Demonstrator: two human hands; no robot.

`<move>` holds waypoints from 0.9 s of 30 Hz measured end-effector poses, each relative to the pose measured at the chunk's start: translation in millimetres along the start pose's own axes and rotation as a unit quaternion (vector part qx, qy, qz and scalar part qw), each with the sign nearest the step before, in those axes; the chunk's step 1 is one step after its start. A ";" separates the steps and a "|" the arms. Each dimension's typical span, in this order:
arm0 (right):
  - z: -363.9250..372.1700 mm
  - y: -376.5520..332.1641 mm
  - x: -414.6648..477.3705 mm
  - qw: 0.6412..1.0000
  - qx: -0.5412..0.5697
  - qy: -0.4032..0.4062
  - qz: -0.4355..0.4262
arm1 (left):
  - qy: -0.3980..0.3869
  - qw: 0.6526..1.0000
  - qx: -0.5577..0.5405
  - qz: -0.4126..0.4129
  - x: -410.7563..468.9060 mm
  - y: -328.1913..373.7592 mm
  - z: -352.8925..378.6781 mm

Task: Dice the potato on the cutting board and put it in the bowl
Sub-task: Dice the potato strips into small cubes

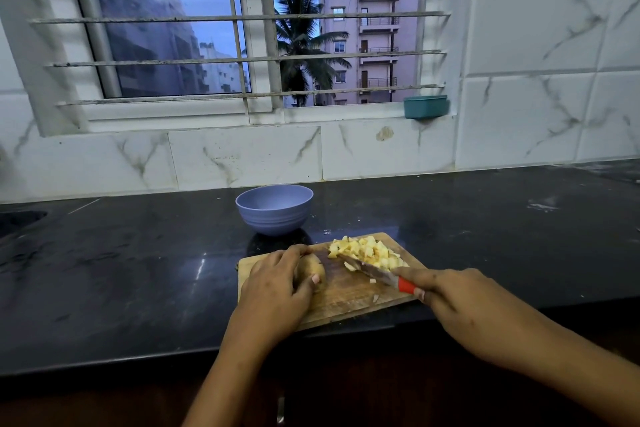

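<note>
Head camera looks forward and down at the counter (138, 270).

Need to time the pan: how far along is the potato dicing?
Partly done: a pile of diced potato sits on the cutting board. In hand: the left hand holds the uncut potato piece, the right hand the knife. Left: dicing that piece and filling the bowl.

At the cutting board (346, 298), a person's left hand (277, 282) and right hand (460, 302) show short, pale fingernails (315, 278) and bare forearms (221, 374).
</note>
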State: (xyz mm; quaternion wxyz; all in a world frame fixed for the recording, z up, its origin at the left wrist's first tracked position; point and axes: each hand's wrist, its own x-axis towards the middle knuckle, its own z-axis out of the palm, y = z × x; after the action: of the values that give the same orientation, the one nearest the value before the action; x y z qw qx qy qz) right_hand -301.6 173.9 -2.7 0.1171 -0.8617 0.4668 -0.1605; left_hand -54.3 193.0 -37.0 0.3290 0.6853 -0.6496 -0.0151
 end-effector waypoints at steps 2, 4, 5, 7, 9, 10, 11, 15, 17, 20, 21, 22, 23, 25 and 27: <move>3.0 1.1 -1.6 1.000 -0.004 -0.006 0.002 | 0.000 1.000 -0.003 -0.001 -0.4 0.0 0.0; 2.7 4.6 0.8 1.000 -0.008 -0.001 0.015 | 0.001 1.000 -0.003 0.000 -0.9 0.0 -0.2; 1.6 6.0 2.0 1.000 0.002 0.003 0.021 | 0.001 1.000 -0.002 0.000 -0.8 -0.1 -0.4; 0.3 5.8 1.9 0.999 0.037 0.005 0.018 | 0.000 1.000 -0.003 0.000 -0.9 -0.4 -0.3; 2.9 2.1 -1.5 0.999 0.054 -0.005 -0.002 | -0.002 1.000 -0.006 0.000 -0.9 -0.6 -0.2; 4.6 -0.4 -4.1 0.998 0.053 -0.016 -0.008 | -0.002 1.000 -0.006 0.000 -1.0 -0.6 -0.2; 5.6 -2.0 -5.6 0.999 0.043 -0.024 -0.010 | 0.000 1.000 -0.006 0.000 -0.9 -0.6 -0.1; 4.0 3.9 0.3 1.000 0.003 -0.003 0.013 | 0.003 1.000 -0.013 0.000 -1.2 -1.6 -0.2; 2.9 3.6 1.6 1.000 0.023 0.008 0.010 | 0.002 1.000 -0.020 0.003 -1.4 -2.3 -1.1; 3.6 -7.3 0.6 0.998 0.061 0.012 -0.018 | 0.001 0.999 -0.047 0.001 -1.2 -2.9 -4.8; 4.9 -12.5 1.5 0.997 0.068 0.013 -0.027 | 0.001 0.998 -0.057 0.000 -1.6 -3.1 -6.3; 7.1 -17.7 3.1 0.997 0.071 0.014 -0.038 | 0.001 0.998 -0.066 -0.002 -2.0 -3.3 -7.4; 10.6 -22.6 5.8 0.996 0.074 0.010 -0.049 | 0.002 0.997 -0.071 -0.002 -2.6 -3.6 -8.2; 19.6 -31.2 12.6 0.995 0.081 0.000 -0.063 | 0.006 0.997 -0.074 -0.001 -4.0 -3.2 -8.8; 27.0 -37.6 17.6 0.995 0.078 -0.008 -0.061 | 0.015 0.997 -0.076 0.000 -4.2 -3.0 -8.2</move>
State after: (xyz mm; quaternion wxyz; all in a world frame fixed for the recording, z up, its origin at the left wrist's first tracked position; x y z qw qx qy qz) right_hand -253.3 180.6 -11.3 0.1781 -0.8780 0.3985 -0.1963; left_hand -48.6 200.2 -33.7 0.3900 0.6582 -0.6417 -0.0542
